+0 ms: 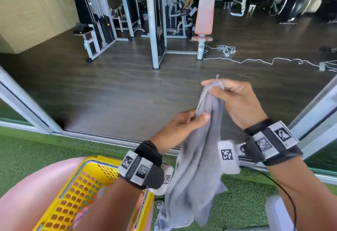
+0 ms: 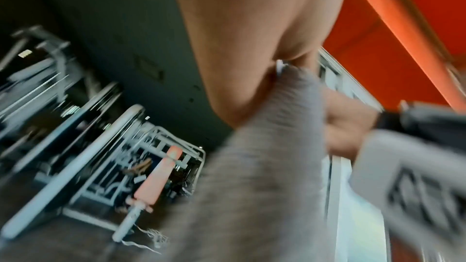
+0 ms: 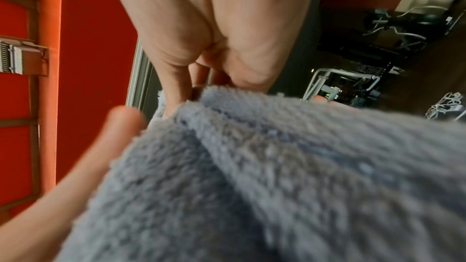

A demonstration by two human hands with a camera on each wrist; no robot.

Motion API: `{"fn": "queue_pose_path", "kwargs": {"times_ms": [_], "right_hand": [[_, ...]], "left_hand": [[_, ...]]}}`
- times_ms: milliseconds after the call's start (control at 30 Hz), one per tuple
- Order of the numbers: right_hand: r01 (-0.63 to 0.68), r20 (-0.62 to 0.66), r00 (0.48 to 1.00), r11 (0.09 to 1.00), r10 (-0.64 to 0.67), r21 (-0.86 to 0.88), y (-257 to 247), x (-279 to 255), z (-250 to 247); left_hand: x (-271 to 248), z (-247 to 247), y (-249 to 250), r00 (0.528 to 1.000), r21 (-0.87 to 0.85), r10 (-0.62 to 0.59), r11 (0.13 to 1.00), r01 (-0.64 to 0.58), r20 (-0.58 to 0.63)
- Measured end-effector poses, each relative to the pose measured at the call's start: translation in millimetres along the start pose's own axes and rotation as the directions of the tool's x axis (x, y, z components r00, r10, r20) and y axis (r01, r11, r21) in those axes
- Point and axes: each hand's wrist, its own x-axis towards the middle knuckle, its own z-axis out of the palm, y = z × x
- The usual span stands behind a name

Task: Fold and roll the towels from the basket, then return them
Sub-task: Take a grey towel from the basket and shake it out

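A grey towel (image 1: 197, 167) hangs bunched in the air in front of me, above the green turf. My right hand (image 1: 217, 89) pinches its top corner, and the right wrist view shows the fingers curled on the fluffy grey towel (image 3: 277, 166). Lower down, my left hand (image 1: 199, 116) pinches the towel's left edge between thumb and fingers; the left wrist view shows that hand (image 2: 274, 71) closed on the cloth (image 2: 264, 166). A yellow perforated basket (image 1: 78, 190) sits at the lower left, partly hidden by my left forearm, with coloured cloth inside.
A pink rounded surface (image 1: 27, 194) holds the basket at the lower left. Green turf (image 1: 242, 203) lies below, ending at a sliding-door track (image 1: 109, 137). Beyond are dark wood floor, gym machines (image 1: 155, 20), a pink bench (image 1: 204, 11) and a white cable (image 1: 255, 60).
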Motion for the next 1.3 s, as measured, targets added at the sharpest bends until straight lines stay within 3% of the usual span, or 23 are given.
{"fn": "queue_pose_path", "kwargs": {"times_ms": [33,167,233,333,533,600,700,767,800,833,900,967,1033,1100,1233,1300], "right_hand": [[0.001,0.037,0.999,1.000,-0.001,-0.013,0,0,6],[-0.072,0.024,0.997,0.995,0.070,0.075,17,-14,23],[-0.057,0.029,0.998,0.998,0.056,0.024,16,-16,25],[0.001,0.136,0.991,0.990,0.019,-0.144,7,-14,29],[-0.028,0.127,0.991,0.988,0.047,-0.152,13,-21,34],[-0.058,0.103,0.992,0.980,0.079,-0.188,28,-27,35],[-0.096,0.065,0.991,0.963,0.115,-0.250,55,-50,42],[-0.122,-0.004,0.992,0.972,0.124,-0.200,57,-57,44],[-0.096,-0.037,0.995,0.976,0.090,-0.194,51,-54,45],[-0.049,-0.052,0.998,0.976,0.038,-0.211,42,-49,45],[0.038,-0.006,0.999,0.975,-0.041,-0.219,21,-35,47],[0.069,0.041,0.997,0.979,-0.063,-0.190,8,-25,51],[0.079,0.044,0.996,0.980,-0.072,-0.184,12,-26,55],[0.049,0.059,0.998,0.972,-0.036,-0.228,31,-39,55],[-0.124,0.094,0.984,0.957,0.153,-0.263,62,-78,53],[-0.119,0.050,0.989,0.956,0.137,-0.267,54,-75,53]], "left_hand": [[0,6,2,1.000,0.017,0.007,1.000,-0.006,-0.012],[6,-4,4,0.953,-0.078,0.105,0.988,-0.132,-0.286],[6,-10,3,0.952,-0.028,0.129,0.989,-0.142,-0.278],[1,-11,4,0.964,0.039,0.167,0.986,-0.162,-0.205],[0,-23,8,0.955,0.205,0.206,0.965,-0.162,-0.215],[4,-30,13,0.894,0.255,0.246,0.954,-0.155,-0.376],[9,-51,26,0.731,0.190,0.267,0.964,-0.188,-0.628],[8,-59,26,0.694,0.139,0.241,0.970,-0.200,-0.678],[6,-57,23,0.723,0.129,0.198,0.980,-0.151,-0.662],[1,-49,18,0.784,0.132,0.148,0.988,-0.085,-0.603],[-11,-28,6,0.926,0.173,0.045,0.985,0.022,-0.376],[-19,-15,-5,0.987,0.157,0.014,0.988,0.012,-0.161],[-18,-19,-9,0.984,0.111,0.056,0.993,-0.037,-0.172],[-17,-32,-9,0.955,0.063,0.105,0.994,-0.091,-0.276],[-17,-61,-5,0.841,-0.178,-0.063,0.983,-0.040,-0.538],[-22,-62,-7,0.818,-0.132,-0.075,0.991,-0.001,-0.570]]}}
